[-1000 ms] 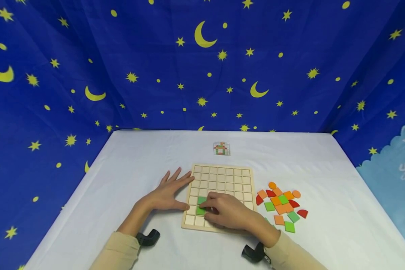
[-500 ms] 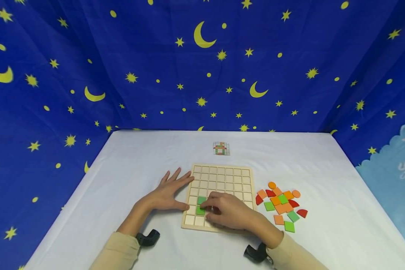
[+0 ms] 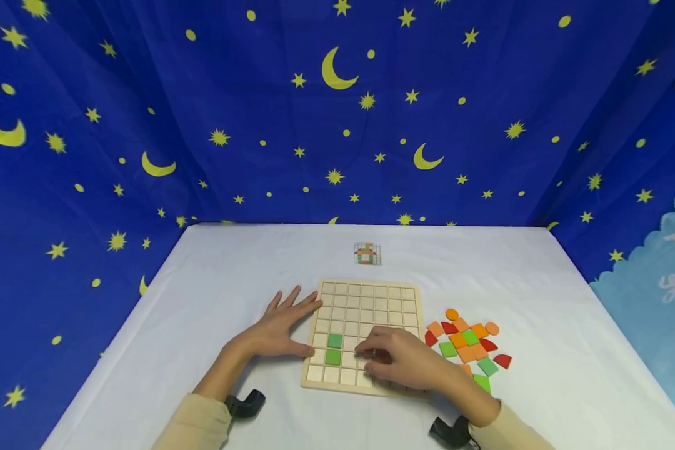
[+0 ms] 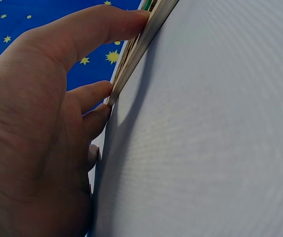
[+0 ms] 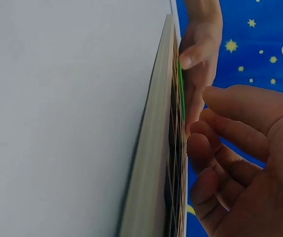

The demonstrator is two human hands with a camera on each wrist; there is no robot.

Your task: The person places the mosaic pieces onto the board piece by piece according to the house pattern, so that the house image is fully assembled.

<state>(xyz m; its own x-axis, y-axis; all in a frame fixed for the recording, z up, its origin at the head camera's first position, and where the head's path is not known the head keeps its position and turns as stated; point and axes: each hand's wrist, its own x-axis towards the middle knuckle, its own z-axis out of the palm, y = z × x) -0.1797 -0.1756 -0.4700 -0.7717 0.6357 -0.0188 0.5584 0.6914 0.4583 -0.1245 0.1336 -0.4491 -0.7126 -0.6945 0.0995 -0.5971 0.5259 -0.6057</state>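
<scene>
A wooden grid board (image 3: 371,306) lies on the white table. Two green square tiles sit in neighbouring cells near its lower left: a darker green tile (image 3: 334,340) and a lighter green tile (image 3: 333,357) below it. My left hand (image 3: 272,331) rests at the board's left edge, fingers spread, with thumb and fingertips touching the rim, as the left wrist view shows. Over the lower middle of the board is my right hand (image 3: 405,357), its fingers loosely bent. In the right wrist view a gap shows between its thumb (image 5: 230,101) and fingers, with nothing held.
Right of the board lies a loose group of flat pieces: orange squares (image 3: 467,354), green squares (image 3: 447,349), red quarter-circles (image 3: 503,361) and orange discs (image 3: 452,315). Behind the board is a small pattern card (image 3: 367,254). A blue starry curtain (image 3: 337,125) encloses the table.
My right hand has moved right, off the two green tiles, which now show fully in their cells. My left hand stays at the board's edge. The head view has tilted up slightly.
</scene>
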